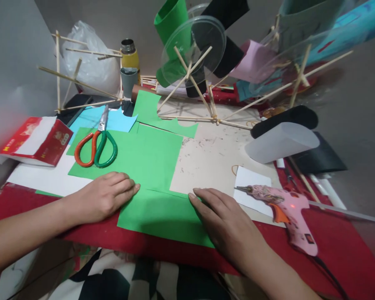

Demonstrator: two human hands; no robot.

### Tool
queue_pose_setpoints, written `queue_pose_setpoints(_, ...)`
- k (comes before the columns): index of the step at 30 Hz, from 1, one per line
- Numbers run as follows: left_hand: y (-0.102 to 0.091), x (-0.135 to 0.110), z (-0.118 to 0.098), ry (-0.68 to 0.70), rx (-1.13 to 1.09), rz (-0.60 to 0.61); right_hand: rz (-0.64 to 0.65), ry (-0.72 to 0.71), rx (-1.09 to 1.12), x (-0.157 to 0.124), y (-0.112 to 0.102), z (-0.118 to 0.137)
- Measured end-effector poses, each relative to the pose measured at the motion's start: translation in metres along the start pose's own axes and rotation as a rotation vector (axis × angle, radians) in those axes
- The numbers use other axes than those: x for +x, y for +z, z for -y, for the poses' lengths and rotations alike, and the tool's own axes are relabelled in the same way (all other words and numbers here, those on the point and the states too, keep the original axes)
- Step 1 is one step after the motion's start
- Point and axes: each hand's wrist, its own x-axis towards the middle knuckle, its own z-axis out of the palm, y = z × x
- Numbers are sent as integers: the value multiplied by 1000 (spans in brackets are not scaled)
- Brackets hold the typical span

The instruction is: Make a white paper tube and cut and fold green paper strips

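A green paper piece [162, 214] lies flat at the table's front edge, in front of me. My left hand [108, 196] rests palm down at its left top corner, fingers stretched out and lying flat. On its right end lies my right hand [225, 216], also palm down with extended fingers; its thumb is hidden. Just beyond, a larger green sheet [146, 158] meets the near piece along a thin line. Scissors [101, 141] with one orange and one green handle lie on that larger sheet, blades pointing away. Neither hand grips anything.
A pink glue gun [295, 214] with a lit red light rests at right on white paper [246, 183]. Behind stands a stick frame [215, 118] with clear discs and paper tubes. A red box [39, 139] sits left; a yellow bottle [133, 58] stands at the back.
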Motion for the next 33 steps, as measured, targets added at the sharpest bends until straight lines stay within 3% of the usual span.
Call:
queue_pose_setpoints(13, -11, -14, -4, -219, -19, -56, -90, 6, -60, -5, 4, 1)
queue_pose_setpoints(16, -26, 0, -5, -285, -68, -90, -108, 32, -50, -4, 3, 3)
queue_pose_setpoints(20, -37, 43, -17, -294, -169, -212, -114, 43, -16, -3, 1, 5)
queue_pose_setpoints(22, -35, 70, -24, -285, -254, -126, -122, 58, 30, -3, 0, 5)
queue_pose_setpoints(27, -14, 122, -25, -356, -482, 219, -212, 107, 193, -3, -3, 2)
queue_pose_setpoints(33, -4, 134, -24, -407, -726, 368, -303, 200, 458, -2, -10, 5)
